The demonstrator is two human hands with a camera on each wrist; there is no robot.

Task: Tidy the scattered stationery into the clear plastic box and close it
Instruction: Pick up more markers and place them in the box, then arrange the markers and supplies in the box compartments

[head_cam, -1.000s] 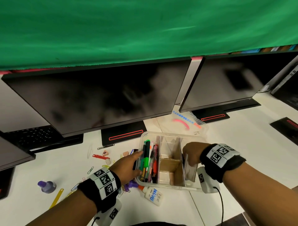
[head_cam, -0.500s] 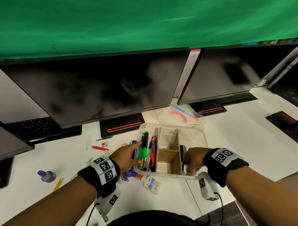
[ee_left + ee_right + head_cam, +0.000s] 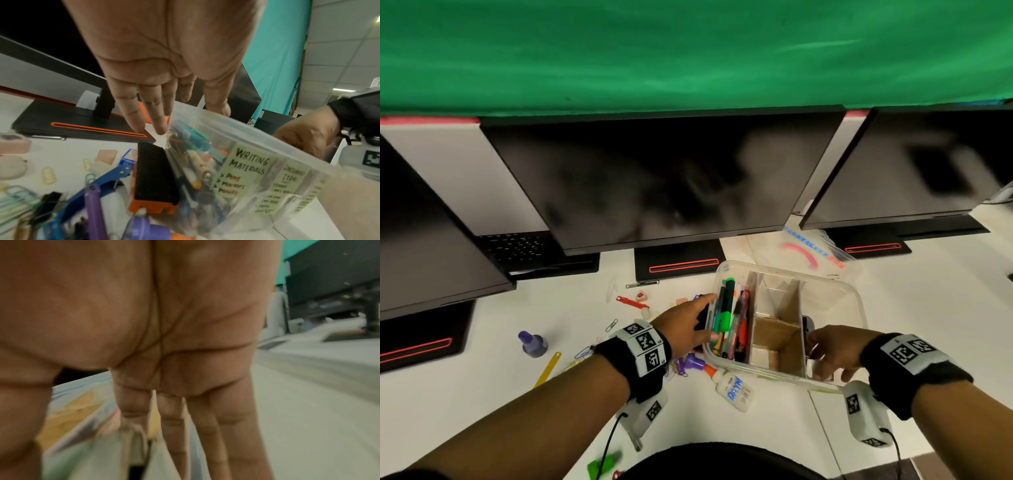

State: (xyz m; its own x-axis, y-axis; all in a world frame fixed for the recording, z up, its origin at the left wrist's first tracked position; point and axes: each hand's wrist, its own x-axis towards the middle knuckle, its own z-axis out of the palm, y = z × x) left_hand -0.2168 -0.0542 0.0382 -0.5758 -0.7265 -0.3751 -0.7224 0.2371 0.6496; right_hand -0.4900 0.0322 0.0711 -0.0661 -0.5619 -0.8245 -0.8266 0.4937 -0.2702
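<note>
Box [image 3: 856,301] pulled nearer, both hands flanking it

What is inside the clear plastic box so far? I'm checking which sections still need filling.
In the clear plastic box, the left section holds pens and markers, a green one on top. The cardboard-divided middle sections look nearly empty. The right hand covers the near right section.

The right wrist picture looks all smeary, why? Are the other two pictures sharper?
Right wrist view: motion blur smears the right hand and the clear plastic box. Left wrist view: sharper, the "Writing Materials" label is readable. Head view: mostly sharp, with bent wide-angle edges.
</note>
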